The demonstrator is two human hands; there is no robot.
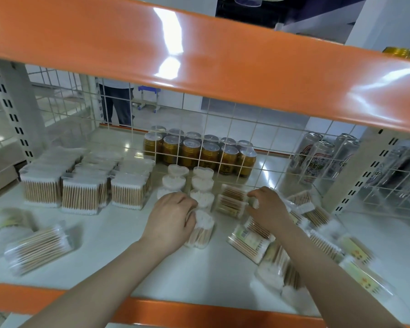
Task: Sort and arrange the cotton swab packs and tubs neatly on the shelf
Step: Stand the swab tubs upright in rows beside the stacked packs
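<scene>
A white shelf [118, 235] with orange edges fills the frame, a wire grid [223, 138] at its back. Square swab packs [81, 185] stand in three tidy rows at centre left. Gold cans [199, 152] sit behind the grid at upper centre. Loose flat packs [317, 245] lie jumbled at lower right, two more [33, 247] at lower left. Heart-shaped tubs [199, 183] form two short columns at centre. The left hand [171, 221] curls round the nearest tub [200, 230], at the front of the right column. The right hand [268, 207] has bent fingers on a flat pack [232, 202] just right of the tubs; whether it pinches it I cannot tell.
</scene>
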